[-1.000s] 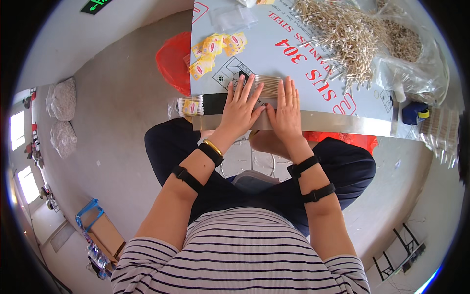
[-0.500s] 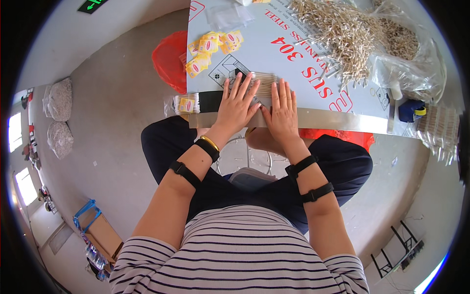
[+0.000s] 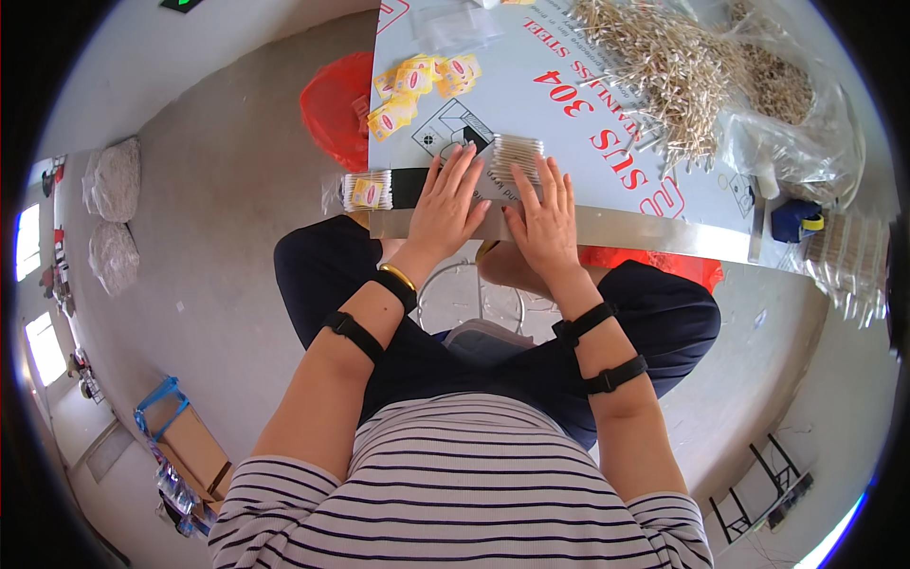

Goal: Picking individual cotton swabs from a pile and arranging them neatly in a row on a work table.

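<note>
A neat row of cotton swabs [image 3: 517, 155] lies flat near the front of the table. My right hand [image 3: 544, 220] is open, palm down, its fingertips at the lower right end of this row. To the left of the row, my left hand [image 3: 444, 207] rests open at the table's edge, fingers stretched out and a gap between it and the swabs. Beyond that hand sits a clear pack of swabs with a yellow card [image 3: 367, 192], beside a black strip [image 3: 409, 188] that my left hand partly hides.
Yellow cards [image 3: 414, 80] lie at the far left, near clear plastic bags [image 3: 457, 30]. A big heap of loose swabs [image 3: 678, 81] spills from a plastic bag [image 3: 834, 142]. At the right are a blue tape dispenser [image 3: 792, 218] and filled packs [image 3: 839, 251]. A red bag [image 3: 334, 109] hangs left.
My left hand has drawn left, off the row of swabs, so more of the row shows. The right hand has barely moved. The whole view has shifted slightly.
</note>
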`<control>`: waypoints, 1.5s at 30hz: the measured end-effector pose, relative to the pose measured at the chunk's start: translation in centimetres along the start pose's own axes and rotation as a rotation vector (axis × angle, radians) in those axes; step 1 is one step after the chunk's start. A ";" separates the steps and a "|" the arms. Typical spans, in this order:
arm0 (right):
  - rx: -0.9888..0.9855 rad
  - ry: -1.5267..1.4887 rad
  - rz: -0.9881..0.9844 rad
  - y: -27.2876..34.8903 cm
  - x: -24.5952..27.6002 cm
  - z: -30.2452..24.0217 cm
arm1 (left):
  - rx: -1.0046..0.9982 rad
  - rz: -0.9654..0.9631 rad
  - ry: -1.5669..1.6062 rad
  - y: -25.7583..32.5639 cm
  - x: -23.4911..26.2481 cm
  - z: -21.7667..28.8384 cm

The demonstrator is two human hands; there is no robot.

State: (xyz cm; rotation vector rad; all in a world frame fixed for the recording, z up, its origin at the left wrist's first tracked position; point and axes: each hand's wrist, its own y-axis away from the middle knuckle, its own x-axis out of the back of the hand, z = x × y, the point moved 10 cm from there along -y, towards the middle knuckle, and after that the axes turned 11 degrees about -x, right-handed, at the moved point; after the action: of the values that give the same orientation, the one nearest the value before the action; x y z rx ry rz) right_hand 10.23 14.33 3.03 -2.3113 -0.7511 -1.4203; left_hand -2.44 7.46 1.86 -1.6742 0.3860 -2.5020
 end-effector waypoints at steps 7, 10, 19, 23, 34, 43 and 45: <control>0.084 -0.053 0.119 -0.4 1.1 -1.7 | 0.025 0.024 0.011 0.1 0.2 -0.2; 0.087 -0.057 0.126 -0.6 1.0 -1.7 | 0.024 0.035 0.007 0.2 0.2 -0.2; 0.070 -0.067 0.119 -1.1 0.5 -1.2 | 0.027 0.036 -0.005 0.1 0.2 -0.1; 0.060 -0.080 0.107 -1.3 0.7 -1.2 | 0.033 0.035 -0.003 0.2 0.1 -0.2; 0.056 -0.087 0.086 -2.7 0.4 -1.3 | 0.034 0.005 -0.026 0.4 -0.3 -0.3; 0.070 -0.053 0.102 -2.8 0.6 -1.5 | 0.030 0.009 -0.034 0.4 -0.2 -0.1; 0.070 -0.052 0.103 -2.8 0.6 -1.5 | 0.029 0.013 -0.039 0.4 -0.2 -0.2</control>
State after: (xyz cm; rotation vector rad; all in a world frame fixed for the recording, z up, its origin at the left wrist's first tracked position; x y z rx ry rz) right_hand 7.71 16.00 4.27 -2.3061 -0.6747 -1.2736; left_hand -2.55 7.18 1.54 -1.7016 0.3546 -2.4492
